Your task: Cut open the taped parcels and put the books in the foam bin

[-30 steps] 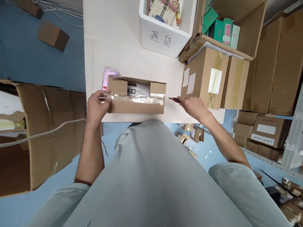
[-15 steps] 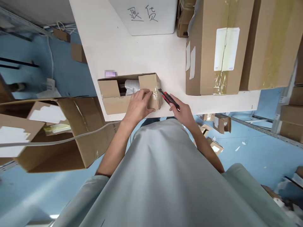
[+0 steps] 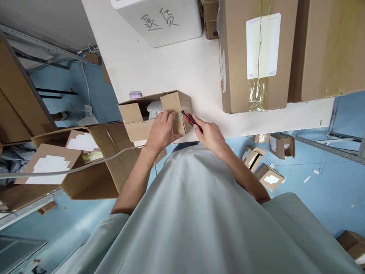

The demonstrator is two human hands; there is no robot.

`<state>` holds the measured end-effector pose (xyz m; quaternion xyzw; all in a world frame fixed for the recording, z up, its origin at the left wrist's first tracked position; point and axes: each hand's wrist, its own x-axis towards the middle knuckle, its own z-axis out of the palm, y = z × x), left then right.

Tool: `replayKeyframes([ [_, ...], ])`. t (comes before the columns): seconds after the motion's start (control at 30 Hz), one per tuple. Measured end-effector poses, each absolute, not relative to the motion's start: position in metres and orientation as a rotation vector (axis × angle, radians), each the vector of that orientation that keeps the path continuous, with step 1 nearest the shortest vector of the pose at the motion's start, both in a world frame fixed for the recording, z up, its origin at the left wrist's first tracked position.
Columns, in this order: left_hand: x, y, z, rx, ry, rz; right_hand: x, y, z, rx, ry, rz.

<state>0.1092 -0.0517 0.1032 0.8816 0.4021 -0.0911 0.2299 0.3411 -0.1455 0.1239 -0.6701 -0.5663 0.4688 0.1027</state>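
A small cardboard box [image 3: 136,131] lies near the table's front edge, with its top partly open and a white wrapped item [image 3: 154,109] inside. My left hand [image 3: 163,129] grips the box by its right end, fingers curled over the flap [image 3: 170,106] and thumb lower down. In my right hand [image 3: 210,134] is a red and black box cutter [image 3: 193,121]. Its tip is at the taped right end of the box, close to my left fingertips. Whether the blade has gone into the tape I cannot make out.
A white bin [image 3: 171,26] with handwriting stands at the back of the white table [image 3: 182,68]. Tall taped cartons [image 3: 262,95] occupy the right side. At the left, an open carton [image 3: 94,182] has a grey cable [image 3: 111,158] across it. Small boxes [image 3: 269,177] lie on the blue floor.
My right hand has brought the box cutter left, from beside the box onto its taped end. The box's right end has turned slightly, and the camera view has shifted.
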Motion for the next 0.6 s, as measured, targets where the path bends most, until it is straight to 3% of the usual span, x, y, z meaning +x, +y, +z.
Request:
replayKeyframes([
  [0.3,0.11,-0.057,0.1,2.404,1.192,-0.253,0.34,-0.156,0.146,-1.95,-1.754,1.535],
  [0.6,0.113,-0.053,0.098,2.406,1.235,-0.247,0.345,-0.166,0.118,-1.922,-1.556,1.481],
])
